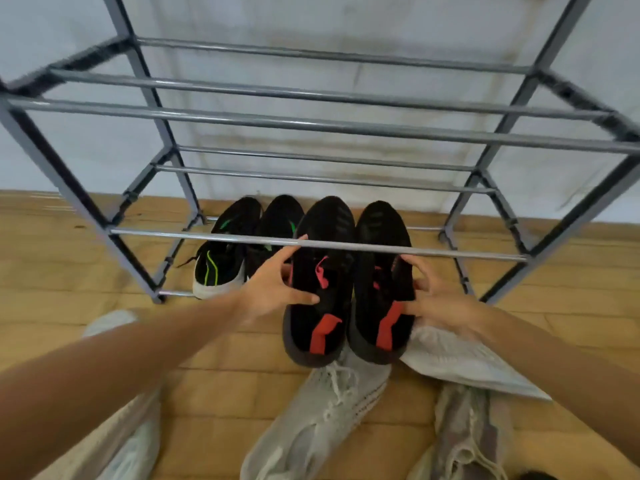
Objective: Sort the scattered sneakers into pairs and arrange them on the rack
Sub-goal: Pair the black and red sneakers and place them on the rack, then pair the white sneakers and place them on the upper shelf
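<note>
Black-and-red sneakers are held side by side: the left sneaker [320, 306] is gripped by the left hand [277, 287], the right sneaker [379, 292] by the right hand [438, 301], fingers curled round the outer sides. Long axes run front to back, toes toward the wall, on the lowest tier of the grey metal rack [311, 123], heels overhanging. A black-and-green pair [225, 258] is set just left, pointed likewise.

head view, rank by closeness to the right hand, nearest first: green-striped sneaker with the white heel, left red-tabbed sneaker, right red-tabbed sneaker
1. Right red-tabbed sneaker: held by the right hand itself.
2. Left red-tabbed sneaker: next over, gripped by the left hand.
3. Green-striped sneaker: at the far left.
</note>
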Demonstrator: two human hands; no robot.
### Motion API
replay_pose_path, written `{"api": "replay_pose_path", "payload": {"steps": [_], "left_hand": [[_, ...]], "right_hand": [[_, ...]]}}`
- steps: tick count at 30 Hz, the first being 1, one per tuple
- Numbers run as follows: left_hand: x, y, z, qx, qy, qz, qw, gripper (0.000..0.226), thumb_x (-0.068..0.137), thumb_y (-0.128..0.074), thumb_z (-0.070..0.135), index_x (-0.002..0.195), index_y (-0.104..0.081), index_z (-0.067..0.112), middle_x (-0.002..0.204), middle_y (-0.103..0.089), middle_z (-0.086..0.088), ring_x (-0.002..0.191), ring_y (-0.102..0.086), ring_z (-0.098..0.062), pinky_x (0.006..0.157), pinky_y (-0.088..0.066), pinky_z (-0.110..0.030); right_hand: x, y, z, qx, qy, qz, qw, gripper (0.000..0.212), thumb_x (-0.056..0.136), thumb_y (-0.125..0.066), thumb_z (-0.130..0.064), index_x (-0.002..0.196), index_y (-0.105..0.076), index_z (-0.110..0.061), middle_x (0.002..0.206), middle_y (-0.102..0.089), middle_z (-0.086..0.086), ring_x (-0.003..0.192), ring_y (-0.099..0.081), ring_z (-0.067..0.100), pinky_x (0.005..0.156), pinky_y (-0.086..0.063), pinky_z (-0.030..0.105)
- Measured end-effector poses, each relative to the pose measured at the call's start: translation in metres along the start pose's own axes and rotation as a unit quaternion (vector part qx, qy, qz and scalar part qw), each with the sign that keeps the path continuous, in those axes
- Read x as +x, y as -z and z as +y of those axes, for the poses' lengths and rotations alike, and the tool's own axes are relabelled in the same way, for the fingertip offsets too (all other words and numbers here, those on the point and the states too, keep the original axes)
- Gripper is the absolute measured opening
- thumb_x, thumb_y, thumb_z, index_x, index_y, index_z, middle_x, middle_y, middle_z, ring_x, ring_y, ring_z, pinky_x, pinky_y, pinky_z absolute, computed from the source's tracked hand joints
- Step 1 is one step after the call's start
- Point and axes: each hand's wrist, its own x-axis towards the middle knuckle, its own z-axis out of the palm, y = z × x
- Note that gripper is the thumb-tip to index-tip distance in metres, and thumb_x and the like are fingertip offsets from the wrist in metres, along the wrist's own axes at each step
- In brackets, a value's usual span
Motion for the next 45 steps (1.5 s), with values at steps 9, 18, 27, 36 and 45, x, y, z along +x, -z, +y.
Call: {"api": "replay_pose_path", "payload": {"steps": [9, 18, 27, 36, 45], "left_hand": [[0.12, -0.051, 0.005, -0.038, 0.06, -0.011, 0.997, 0.099, 0.068, -0.077, -0.002, 0.148, -0.022, 0.015, 0.14, -0.047, -0.009, 0.127, -0.049, -0.023, 0.102, -0.044, -0.037], [0.127, -0.071, -0.02, 0.003, 0.101, 0.115, 0.988, 0.087, 0.077, -0.068, -0.009, 0.148, -0.022, 0.01, 0.146, -0.04, -0.015, 0.132, -0.043, -0.028, 0.106, -0.037, -0.032], [0.05, -0.054, -0.011, 0.228, -0.049, 0.113, 0.966, 0.073, 0.081, -0.071, 0.025, 0.144, -0.034, 0.019, 0.144, -0.044, 0.0, 0.135, -0.038, -0.016, 0.112, -0.03, -0.028], [-0.126, -0.03, -0.065, 0.392, -0.024, -0.089, 0.915, 0.071, 0.086, -0.06, 0.033, 0.147, -0.024, 0.027, 0.154, -0.017, 0.005, 0.14, -0.024, -0.015, 0.109, -0.028, -0.025], [-0.144, -0.05, -0.057, 0.179, 0.152, -0.117, 0.965, 0.081, 0.07, -0.059, 0.014, 0.144, -0.028, 0.027, 0.132, -0.049, -0.005, 0.114, -0.054, -0.022, 0.097, -0.049, -0.035]], "right_hand": [[0.081, 0.049, 0.005, -0.054, -0.018, 0.079, 0.995, 0.056, 0.095, -0.04, 0.006, 0.147, -0.029, -0.013, 0.109, -0.056, 0.004, 0.073, -0.056, 0.013, 0.04, -0.042, 0.007], [0.104, 0.049, 0.021, -0.077, -0.054, 0.123, 0.988, 0.059, 0.092, -0.04, 0.007, 0.145, -0.035, -0.019, 0.145, -0.043, 0.012, 0.112, -0.054, 0.022, 0.071, -0.05, 0.018], [0.034, -0.002, 0.018, 0.009, 0.119, 0.284, 0.951, 0.059, 0.093, -0.047, -0.002, 0.144, -0.033, -0.027, 0.148, -0.037, -0.002, 0.133, -0.039, 0.019, 0.103, -0.038, 0.034], [-0.131, -0.17, 0.086, 0.042, -0.121, 0.059, 0.99, 0.072, 0.082, -0.062, -0.013, 0.138, -0.026, -0.041, 0.139, -0.035, 0.002, 0.107, -0.043, 0.012, 0.088, -0.038, 0.025], [-0.118, -0.21, 0.073, 0.122, -0.09, 0.131, 0.98, 0.087, 0.085, -0.055, 0.007, 0.149, -0.011, -0.031, 0.151, -0.034, 0.004, 0.128, -0.043, 0.019, 0.095, -0.04, 0.022]]}}
